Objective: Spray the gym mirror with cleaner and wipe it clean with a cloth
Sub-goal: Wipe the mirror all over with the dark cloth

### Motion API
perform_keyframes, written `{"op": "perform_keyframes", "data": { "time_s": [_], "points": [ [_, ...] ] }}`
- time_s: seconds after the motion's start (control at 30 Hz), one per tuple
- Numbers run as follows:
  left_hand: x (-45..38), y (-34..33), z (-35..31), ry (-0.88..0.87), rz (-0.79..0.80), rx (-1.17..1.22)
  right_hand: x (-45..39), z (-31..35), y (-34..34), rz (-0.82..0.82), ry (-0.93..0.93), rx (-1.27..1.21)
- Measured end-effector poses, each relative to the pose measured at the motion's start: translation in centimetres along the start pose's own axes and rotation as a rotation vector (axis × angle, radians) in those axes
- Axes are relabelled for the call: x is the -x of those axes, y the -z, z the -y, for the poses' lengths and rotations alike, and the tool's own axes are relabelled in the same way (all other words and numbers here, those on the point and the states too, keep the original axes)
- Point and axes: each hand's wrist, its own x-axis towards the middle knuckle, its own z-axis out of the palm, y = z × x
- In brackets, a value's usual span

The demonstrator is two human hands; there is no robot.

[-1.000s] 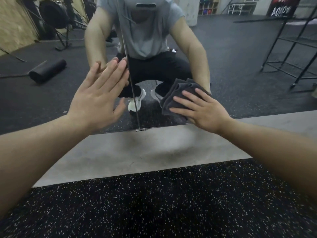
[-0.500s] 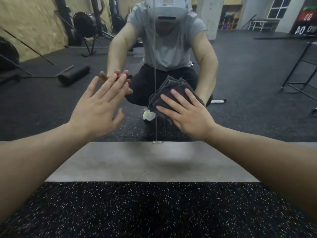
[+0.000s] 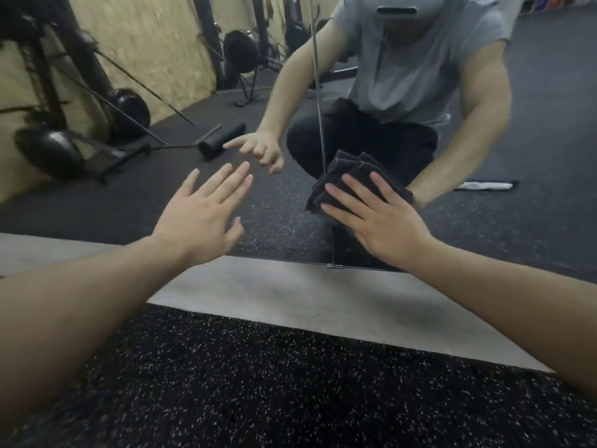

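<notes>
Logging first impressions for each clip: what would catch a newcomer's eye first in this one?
Two bare forearms reach toward a floor-level gym mirror. The right hand presses a folded dark cloth flat against the glass beside the vertical seam between panels, while the left hand is held open with spread fingers, seemingly just short of the glass. Next comes the reflection: the crouching person mirrored above the hands, with weight plates at far left.

A dark grey folded cloth lies flat against the lower part of a wall mirror, across the vertical seam between two mirror panels, near the mirror's bottom edge.
</notes>
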Motion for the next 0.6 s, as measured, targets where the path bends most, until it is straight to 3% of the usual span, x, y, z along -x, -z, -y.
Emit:
{"op": "perform_keyframes", "data": {
  "time_s": [0.1,0.33,0.6],
  "points": [
    [0.2,-0.2,1.5,-0.027,-0.010,-0.062,-0.5,0.1,-0.4,-0.032,0.000,0.004],
    [-0.2,-4.8,6.0,-0.148,-0.354,-0.042,-1.8,2.8,-2.0,-0.067,-0.129,0.044],
    [-2.0,-9.5,15.8,-0.341,-0.619,-0.084,-3.9,6.7,-1.6,-0.054,-0.408,0.096]
  ]
}}
